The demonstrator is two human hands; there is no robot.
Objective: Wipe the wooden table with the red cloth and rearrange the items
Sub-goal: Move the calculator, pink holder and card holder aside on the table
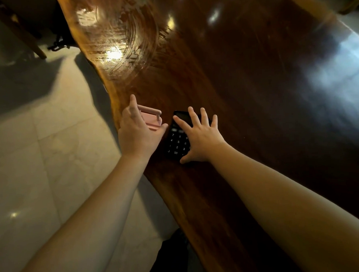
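Both hands on small items near the edge of a glossy wooden counter (223,77).

Head view: the dark, polished counter has a wavy live edge and shows curved wet streaks (126,46) under bright light reflections at its far end; pale floor tiles (52,140) lie to the left, with a wooden chair leg (18,29) beyond. The left hand (139,135) cups a pink stand (150,118) just beside the counter's edge, fingers curled around its side. The right hand (197,138) lies flat with fingers spread on a black calculator (177,144), white digits showing. The two items sit just beside each other. The red cloth is not in view.
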